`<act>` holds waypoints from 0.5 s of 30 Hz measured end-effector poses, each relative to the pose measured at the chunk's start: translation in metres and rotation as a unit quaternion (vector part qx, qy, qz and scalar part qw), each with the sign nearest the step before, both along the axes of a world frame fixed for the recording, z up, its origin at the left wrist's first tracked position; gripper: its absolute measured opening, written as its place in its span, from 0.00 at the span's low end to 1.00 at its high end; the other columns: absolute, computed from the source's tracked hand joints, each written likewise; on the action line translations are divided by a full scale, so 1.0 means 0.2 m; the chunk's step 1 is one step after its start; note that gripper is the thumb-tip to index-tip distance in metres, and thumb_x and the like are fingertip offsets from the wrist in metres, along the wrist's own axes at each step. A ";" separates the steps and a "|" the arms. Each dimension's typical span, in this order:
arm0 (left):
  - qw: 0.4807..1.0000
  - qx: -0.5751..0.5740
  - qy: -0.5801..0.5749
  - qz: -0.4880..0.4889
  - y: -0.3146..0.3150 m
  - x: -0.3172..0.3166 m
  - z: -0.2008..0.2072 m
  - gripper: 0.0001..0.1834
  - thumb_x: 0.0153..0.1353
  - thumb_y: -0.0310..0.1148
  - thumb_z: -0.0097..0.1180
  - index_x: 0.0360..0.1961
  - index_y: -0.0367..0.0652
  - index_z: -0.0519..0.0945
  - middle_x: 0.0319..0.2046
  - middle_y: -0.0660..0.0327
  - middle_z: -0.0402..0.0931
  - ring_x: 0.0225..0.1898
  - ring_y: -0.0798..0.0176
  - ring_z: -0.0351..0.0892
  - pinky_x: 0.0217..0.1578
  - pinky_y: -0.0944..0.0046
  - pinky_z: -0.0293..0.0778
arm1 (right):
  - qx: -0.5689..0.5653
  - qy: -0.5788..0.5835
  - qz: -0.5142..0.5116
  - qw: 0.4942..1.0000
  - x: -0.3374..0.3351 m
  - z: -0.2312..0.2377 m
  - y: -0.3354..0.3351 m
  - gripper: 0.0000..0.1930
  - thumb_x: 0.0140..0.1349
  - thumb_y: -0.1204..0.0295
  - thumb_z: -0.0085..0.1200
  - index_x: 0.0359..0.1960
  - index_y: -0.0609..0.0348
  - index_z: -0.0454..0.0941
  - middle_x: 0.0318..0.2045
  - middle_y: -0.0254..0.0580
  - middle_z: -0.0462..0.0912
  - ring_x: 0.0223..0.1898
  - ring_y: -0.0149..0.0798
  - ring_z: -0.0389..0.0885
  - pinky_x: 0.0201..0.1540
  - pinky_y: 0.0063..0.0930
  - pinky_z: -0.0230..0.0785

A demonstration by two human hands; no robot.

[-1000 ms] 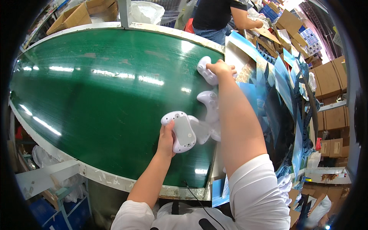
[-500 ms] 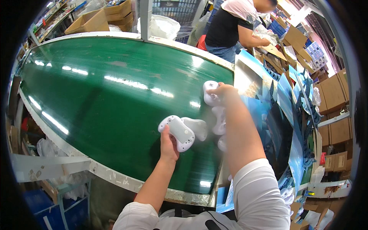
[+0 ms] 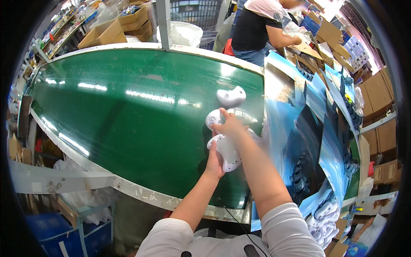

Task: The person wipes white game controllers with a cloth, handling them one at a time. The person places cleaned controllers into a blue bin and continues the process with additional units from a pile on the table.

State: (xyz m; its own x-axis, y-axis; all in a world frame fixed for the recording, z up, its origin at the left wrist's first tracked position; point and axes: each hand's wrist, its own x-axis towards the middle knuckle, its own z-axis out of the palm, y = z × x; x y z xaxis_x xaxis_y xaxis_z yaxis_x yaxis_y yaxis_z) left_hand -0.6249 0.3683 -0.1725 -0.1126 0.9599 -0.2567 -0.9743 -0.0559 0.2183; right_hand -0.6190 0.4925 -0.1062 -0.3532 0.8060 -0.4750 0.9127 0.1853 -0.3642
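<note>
We see the right hand (image 3: 233, 125) nearer the left hand (image 3: 215, 163) than half a second ago, when it was farther up the green surface (image 3: 128, 132). It now has a second controller (image 3: 211, 118), while a third controller (image 3: 232, 97) lies loose just beyond, untouched. As we judge it, each hand is now busy with its own piece, the two pieces side by side.

The left hand's fingers are closed around a white controller (image 3: 227, 150), raised over the surface with its flat panel toward us (thumb in front, the other fingers mostly hidden behind). On the right hand, we see thumb and forefinger parted by the second controller's rounded end and holding it between them; we cannot tell what the remaining fingers do. Printed blue sheets (image 3: 280, 128) lie to the right of the surface.
</note>
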 end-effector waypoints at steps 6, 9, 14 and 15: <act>0.992 0.001 0.077 0.104 -0.07 0.16 0.01 0.38 0.56 0.63 0.37 0.63 0.54 0.50 0.60 0.62 0.56 0.59 0.56 0.57 0.58 0.56 0.55 | 0.021 0.170 0.028 0.985 0.14 0.06 -0.16 0.35 0.45 0.51 0.53 0.59 0.39 0.59 0.39 0.49 0.78 0.41 0.50 0.77 0.45 0.37 0.67; 0.973 -0.013 0.181 0.146 -0.19 0.18 0.06 0.43 0.52 0.64 0.42 0.64 0.55 0.48 0.61 0.62 0.54 0.60 0.56 0.57 0.56 0.54 0.58 | 0.077 0.320 0.031 0.944 0.19 0.08 -0.30 0.35 0.45 0.60 0.56 0.58 0.39 0.60 0.40 0.50 0.77 0.41 0.52 0.76 0.43 0.39 0.68; 0.881 0.055 0.363 0.297 -0.45 0.20 0.35 0.50 0.47 0.67 0.44 0.64 0.50 0.45 0.62 0.59 0.51 0.60 0.54 0.56 0.57 0.53 0.57 | 0.147 0.534 0.063 0.830 0.37 0.51 -0.66 0.34 0.48 0.70 0.53 0.60 0.44 0.57 0.39 0.51 0.75 0.38 0.54 0.72 0.43 0.39 0.65; 0.906 0.099 0.353 0.212 -0.60 0.16 0.25 0.49 0.47 0.67 0.45 0.64 0.49 0.47 0.61 0.59 0.52 0.60 0.54 0.56 0.57 0.53 0.57 | 0.174 0.579 0.074 0.793 0.45 0.60 -0.73 0.34 0.47 0.72 0.53 0.60 0.46 0.57 0.38 0.49 0.74 0.37 0.52 0.70 0.42 0.38 0.64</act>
State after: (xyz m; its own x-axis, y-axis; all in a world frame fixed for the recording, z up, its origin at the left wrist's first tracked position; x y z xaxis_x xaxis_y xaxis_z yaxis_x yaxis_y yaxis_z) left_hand -0.5923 0.2490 -0.1219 -0.5504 0.8119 0.1947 -0.4777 -0.4975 0.7241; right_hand -0.5284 0.3457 0.0137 -0.4934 0.7260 0.4790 -0.0370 0.5327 -0.8455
